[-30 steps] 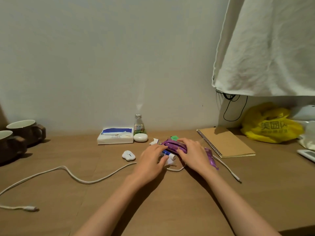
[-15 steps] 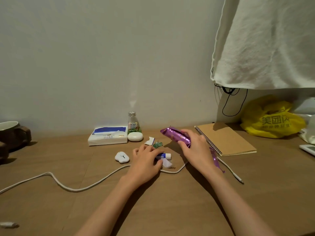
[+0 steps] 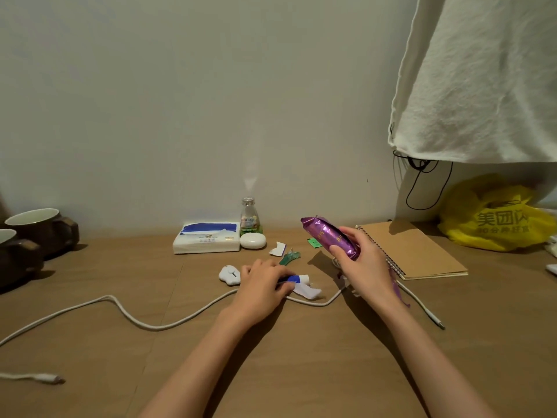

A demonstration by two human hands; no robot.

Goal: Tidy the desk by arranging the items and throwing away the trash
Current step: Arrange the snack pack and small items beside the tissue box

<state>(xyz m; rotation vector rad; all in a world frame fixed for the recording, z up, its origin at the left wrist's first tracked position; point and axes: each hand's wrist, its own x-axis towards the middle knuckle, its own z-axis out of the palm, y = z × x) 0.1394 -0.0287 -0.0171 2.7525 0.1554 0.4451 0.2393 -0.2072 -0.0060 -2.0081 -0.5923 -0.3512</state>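
Observation:
My right hand (image 3: pixel 363 263) grips a shiny purple snack wrapper (image 3: pixel 328 235) and holds it tilted above the wooden desk (image 3: pixel 301 357). A second purple strip (image 3: pixel 399 292) trails under that wrist. On the desk, my left hand (image 3: pixel 260 286) lies over a small blue-and-white tube (image 3: pixel 297 279), its fingers curled onto it. Beside the tube are a crumpled white scrap (image 3: pixel 309 292), a green wrapper scrap (image 3: pixel 289 257), a torn white paper piece (image 3: pixel 278 248) and a small green tag (image 3: pixel 313 242).
A white cable (image 3: pixel 126 312) snakes across the desk. A tissue pack (image 3: pixel 206 241), small bottle (image 3: pixel 250 218), white case (image 3: pixel 253 240) and white cloud-shaped gadget (image 3: pixel 229 275) sit nearby. Two brown mugs (image 3: pixel 39 230) stand left; a notebook (image 3: pixel 413 248) and yellow bag (image 3: pixel 494 218) right.
My right hand has lifted the purple wrapper off the pile and raised it up and to the right. My left hand has slid down onto the blue-and-white tube.

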